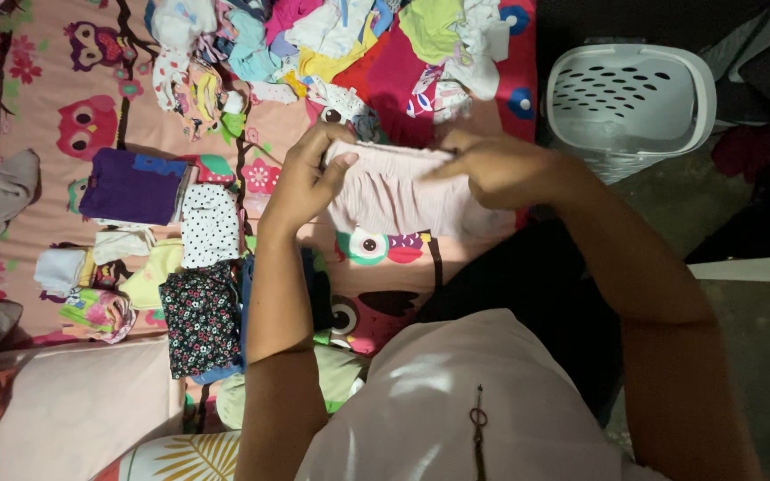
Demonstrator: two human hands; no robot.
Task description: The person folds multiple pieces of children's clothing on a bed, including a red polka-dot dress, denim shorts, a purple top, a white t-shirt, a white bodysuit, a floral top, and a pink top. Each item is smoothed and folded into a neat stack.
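Over the owl sheet (pixel 37 98), both hands pinch a pink garment (pixel 385 191) by its top hem: left hand (pixel 305 178), right hand (pixel 492 169), fingers closed. Soft, light, floppy; hem corners look the best hold. Folded stacks (pixel 171 249) left, basket (pixel 630 98) right.

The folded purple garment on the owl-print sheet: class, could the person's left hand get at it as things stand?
Probably yes, but not at once. The folded purple garment lies uncovered, nothing between it and the left hand. That hand, however, is gripping the pale pink garment together with the right hand.
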